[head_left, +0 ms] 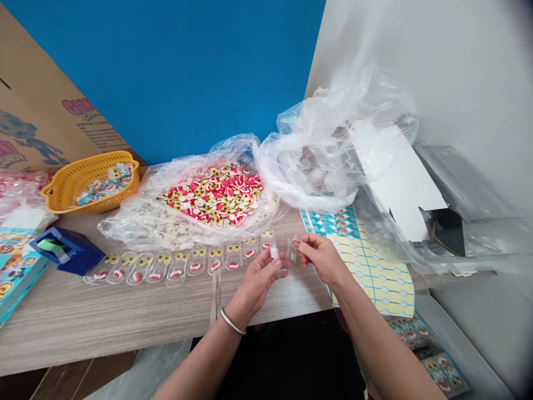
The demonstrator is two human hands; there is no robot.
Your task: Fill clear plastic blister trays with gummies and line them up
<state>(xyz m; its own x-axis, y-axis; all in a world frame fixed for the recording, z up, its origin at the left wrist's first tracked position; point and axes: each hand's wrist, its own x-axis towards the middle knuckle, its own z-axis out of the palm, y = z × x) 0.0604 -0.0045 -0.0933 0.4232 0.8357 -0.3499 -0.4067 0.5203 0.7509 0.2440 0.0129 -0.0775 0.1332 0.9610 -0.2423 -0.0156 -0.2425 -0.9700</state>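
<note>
My left hand (pixel 262 275) is closed around clear plastic blister shells (pixel 273 251), gripped between thumb and fingers just above the table's front part. Close beside it, my right hand (pixel 318 254) pinches another clear blister shell (pixel 291 251) by its edge. To the left runs a row of clear blister shells (pixel 195 261) lying on the table, most with a pair of yellow eye pieces and a red and white mouth piece inside. The shell at the row's right end (pixel 267 239) is partly hidden by my left hand.
Behind the row lies an open plastic bag of small red, white and yellow pieces (pixel 216 194). A yellow basket (pixel 91 203) and a blue tape dispenser (pixel 69 250) stand left. Printed yellow sheets (pixel 383 272), a bag of clear shells (pixel 312 172) and white card (pixel 400 178) are right.
</note>
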